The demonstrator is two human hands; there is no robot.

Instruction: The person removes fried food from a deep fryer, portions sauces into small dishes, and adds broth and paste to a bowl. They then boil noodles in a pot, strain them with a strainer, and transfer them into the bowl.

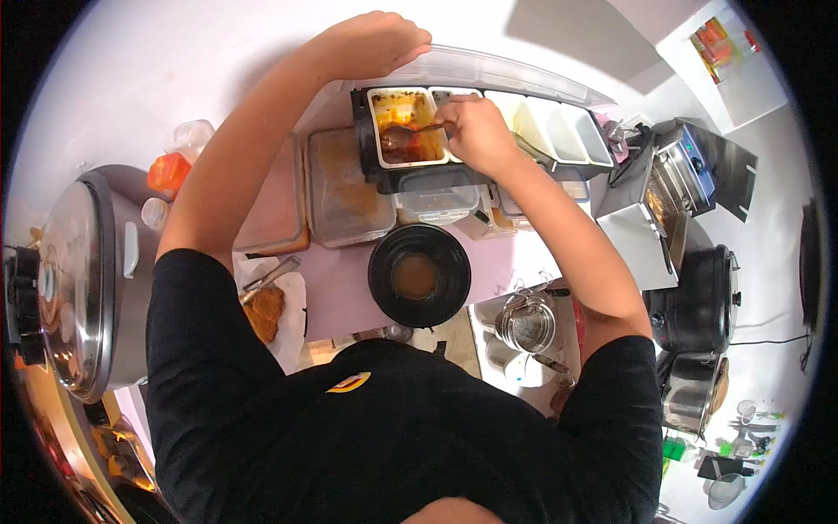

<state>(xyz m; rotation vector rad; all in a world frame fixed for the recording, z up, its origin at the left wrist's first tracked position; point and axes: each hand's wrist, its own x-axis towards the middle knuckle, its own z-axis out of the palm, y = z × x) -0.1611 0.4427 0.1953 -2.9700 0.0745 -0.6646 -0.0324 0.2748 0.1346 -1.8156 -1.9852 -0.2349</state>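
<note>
My left hand [371, 44] is raised at the back, its fingers closed at the corner of a clear plastic lid [515, 72] that stands up behind a black condiment holder [365, 144]. With my right hand [480, 135] I grip a spoon [426, 129]. Its bowl dips into the leftmost white tub [375, 109], which holds dark red-orange oily sauce [410, 153]. Other white tubs [546, 127] sit to the right in the same holder. In front of it, on the counter, stands a black bowl [377, 279] with a little brown liquid at its bottom.
Lidded plastic containers [349, 183] line the counter before the holder. At left are a large steel cooker [78, 288] and fried food [264, 313] on paper with tongs [271, 273]. Strainers [526, 323] hang near my right elbow; a fryer [681, 175] and black pot [694, 297] stand right.
</note>
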